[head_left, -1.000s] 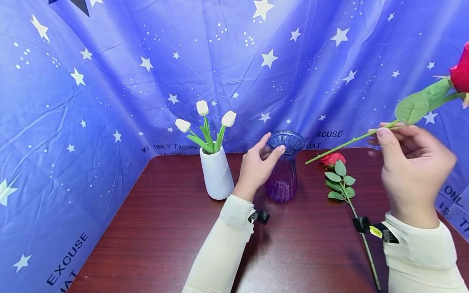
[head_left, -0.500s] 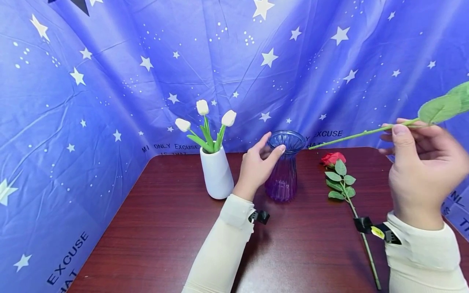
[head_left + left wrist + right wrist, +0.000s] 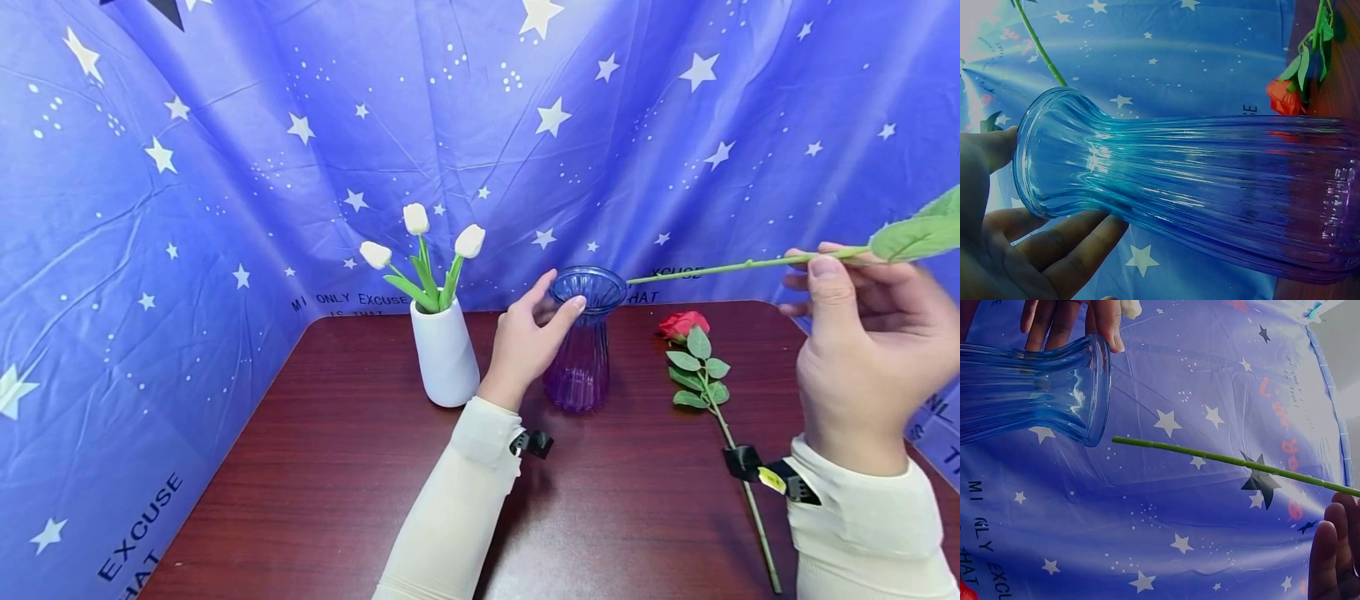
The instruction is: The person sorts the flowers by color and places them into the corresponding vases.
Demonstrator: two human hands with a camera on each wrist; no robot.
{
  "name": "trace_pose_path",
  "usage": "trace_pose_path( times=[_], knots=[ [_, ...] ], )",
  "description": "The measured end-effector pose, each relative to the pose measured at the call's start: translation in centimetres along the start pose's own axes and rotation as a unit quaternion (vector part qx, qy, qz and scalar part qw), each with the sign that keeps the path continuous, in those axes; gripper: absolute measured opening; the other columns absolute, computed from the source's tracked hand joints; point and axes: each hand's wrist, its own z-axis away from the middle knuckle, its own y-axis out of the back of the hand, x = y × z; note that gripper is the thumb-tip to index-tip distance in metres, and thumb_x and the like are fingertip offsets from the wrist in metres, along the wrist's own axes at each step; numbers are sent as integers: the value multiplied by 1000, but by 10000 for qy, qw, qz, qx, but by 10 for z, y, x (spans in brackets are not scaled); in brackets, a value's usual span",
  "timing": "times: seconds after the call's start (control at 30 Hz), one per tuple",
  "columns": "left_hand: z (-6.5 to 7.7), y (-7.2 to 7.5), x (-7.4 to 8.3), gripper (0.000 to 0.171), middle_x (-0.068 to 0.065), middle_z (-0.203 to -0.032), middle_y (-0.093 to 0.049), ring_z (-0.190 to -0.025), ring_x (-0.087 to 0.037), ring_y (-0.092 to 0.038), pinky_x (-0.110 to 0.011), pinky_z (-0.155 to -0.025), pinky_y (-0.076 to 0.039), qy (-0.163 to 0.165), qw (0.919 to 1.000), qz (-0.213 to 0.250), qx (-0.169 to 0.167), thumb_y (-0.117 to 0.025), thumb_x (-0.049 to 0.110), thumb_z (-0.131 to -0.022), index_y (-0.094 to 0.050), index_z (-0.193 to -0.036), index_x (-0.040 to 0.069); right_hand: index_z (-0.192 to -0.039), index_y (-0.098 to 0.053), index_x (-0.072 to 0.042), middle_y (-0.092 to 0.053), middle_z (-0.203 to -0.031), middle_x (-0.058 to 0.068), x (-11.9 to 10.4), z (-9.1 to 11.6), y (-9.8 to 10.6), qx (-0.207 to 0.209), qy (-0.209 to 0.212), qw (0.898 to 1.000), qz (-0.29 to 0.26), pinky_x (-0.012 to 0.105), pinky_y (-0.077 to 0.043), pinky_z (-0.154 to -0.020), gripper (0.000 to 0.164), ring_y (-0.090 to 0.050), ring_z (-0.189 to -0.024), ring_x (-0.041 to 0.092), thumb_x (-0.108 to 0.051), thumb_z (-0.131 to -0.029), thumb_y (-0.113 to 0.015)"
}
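On the table stands a ribbed glass vase point(image 3: 579, 367), blue at its flared rim and purple towards the base. My left hand point(image 3: 522, 340) holds it by the rim and neck, thumb at the near side of the lip. Between thumb and fingers, my right hand point(image 3: 870, 350) pinches the green stem of a rose point(image 3: 720, 269). The stem lies nearly level, its cut end by the right side of the vase rim. In the right wrist view that tip is just outside the vase mouth. The held rose's bloom is out of view; a leaf shows at the right edge.
Another red rose point(image 3: 684, 325) with a long leafy stem lies on the dark wooden table point(image 3: 337, 500), partly beneath the right wrist. Left of the glass vase stands a white vase point(image 3: 446, 354) with white tulips point(image 3: 416, 219). A blue starry cloth point(image 3: 450, 108) hangs around the table.
The right hand has shifted right and turned the rose from a downward slant to nearly level. Its stem tip rose to the vase rim, and the bloom left the head view. The left hand stayed.
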Motion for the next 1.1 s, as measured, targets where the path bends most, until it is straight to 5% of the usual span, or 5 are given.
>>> trace_pose_path(
  times=[0.33, 1.1],
  knots=[
    [-1, 1, 1, 68, 2, -110, -77, -101, -2, -73, -27, -91, -58, -22, 10000, 11, -37, -68, 60, -93, -51, -153, 32, -92, -62, 31, -75, -81, 27, 1, 3, -7, -228, 132, 9996, 70, 25, -57, -54, 29, -74, -64, 26, 14, -78, -80],
    [1, 2, 1, 68, 4, -107, -76, -101, -1, -73, -26, -91, -58, 32, 10000, 40, -46, -69, 61, -92, -51, -152, 34, -100, -66, 27, -79, -89, 16, 29, 17, 4, -1316, -451, 9882, 648, 19, -58, -66, 23, -77, -76, 16, 14, -84, -75]
  ],
)
